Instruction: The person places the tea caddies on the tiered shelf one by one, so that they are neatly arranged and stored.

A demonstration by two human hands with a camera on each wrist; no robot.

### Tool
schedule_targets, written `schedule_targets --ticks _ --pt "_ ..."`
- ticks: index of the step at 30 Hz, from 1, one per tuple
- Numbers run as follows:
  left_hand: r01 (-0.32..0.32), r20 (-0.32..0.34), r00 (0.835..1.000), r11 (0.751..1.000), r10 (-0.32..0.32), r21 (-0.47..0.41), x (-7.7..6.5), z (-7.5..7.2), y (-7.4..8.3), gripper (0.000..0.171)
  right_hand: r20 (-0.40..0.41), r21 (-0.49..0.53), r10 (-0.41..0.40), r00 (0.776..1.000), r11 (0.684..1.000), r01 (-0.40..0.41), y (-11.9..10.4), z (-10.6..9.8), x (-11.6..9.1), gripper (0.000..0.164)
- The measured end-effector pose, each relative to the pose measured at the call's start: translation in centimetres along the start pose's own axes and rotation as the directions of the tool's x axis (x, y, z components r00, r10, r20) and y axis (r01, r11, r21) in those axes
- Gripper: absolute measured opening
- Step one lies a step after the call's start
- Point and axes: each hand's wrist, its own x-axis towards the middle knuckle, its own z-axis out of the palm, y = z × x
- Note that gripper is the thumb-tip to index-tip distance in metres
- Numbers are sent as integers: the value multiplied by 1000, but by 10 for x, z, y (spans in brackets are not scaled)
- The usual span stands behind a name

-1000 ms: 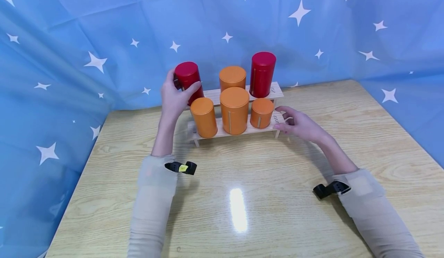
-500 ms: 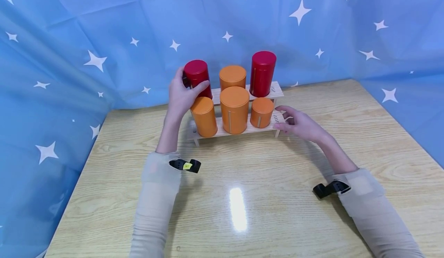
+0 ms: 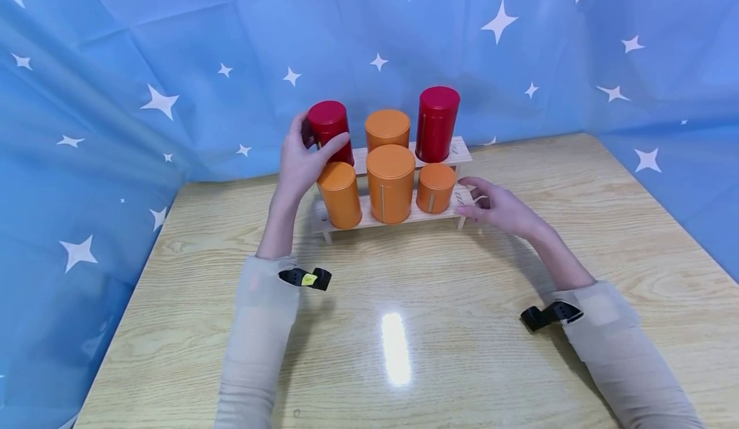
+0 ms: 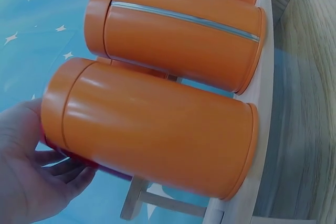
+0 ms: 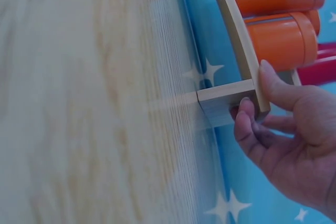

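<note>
My left hand [image 3: 296,159] grips a red cylindrical canister [image 3: 328,113] from its left side, at the left end of the two-tier wooden rack's upper shelf. The canister's base is hidden behind an orange canister [image 3: 340,198] on the lower shelf. In the left wrist view, that same orange canister [image 4: 152,124] covers most of the red one, and the fingers curl round behind it. My right hand [image 3: 499,208] pinches the right end of the rack [image 3: 464,197]. In the right wrist view, the thumb lies on top of the board [image 5: 236,30] and fingers curl beneath.
Beside the first orange canister on the lower shelf stand a larger orange one [image 3: 390,185] and a short one [image 3: 435,188]. Above are another orange canister [image 3: 387,127] and a tall red one [image 3: 437,124]. A blue starry cloth [image 3: 231,44] hangs behind the wooden table [image 3: 346,326].
My left hand has shifted right with the red canister, bringing it behind the left orange canister; over the last half second it barely moves. The right hand has stayed on the rack.
</note>
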Motion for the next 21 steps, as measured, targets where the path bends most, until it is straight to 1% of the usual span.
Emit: schedule_targets --ticks 3,6,10,13,17,21 --pt "-15 3 1000 1000 15 -14 -4 -4 -1 73 -2 1 0 1000 1000 0 0 1 0 73" --pt "-19 4 1000 1000 19 -2 -9 -9 -3 74 1 -4 1 1000 1000 -1 0 0 0 74" --pt "3 5 1000 1000 -4 21 -17 -15 -3 78 8 -18 7 1000 1000 -6 1 0 0 76" --pt "7 9 1000 999 -8 36 -22 -18 -4 79 8 -51 12 1000 999 -11 1 -1 0 77" --pt "-13 17 1000 997 12 74 -29 -23 -6 73 1 -93 7 1000 996 -6 0 -4 -1 77" --pt "-49 25 999 990 46 135 -35 -29 -11 67 -13 -103 -15 1000 995 14 -3 -6 -1 76"
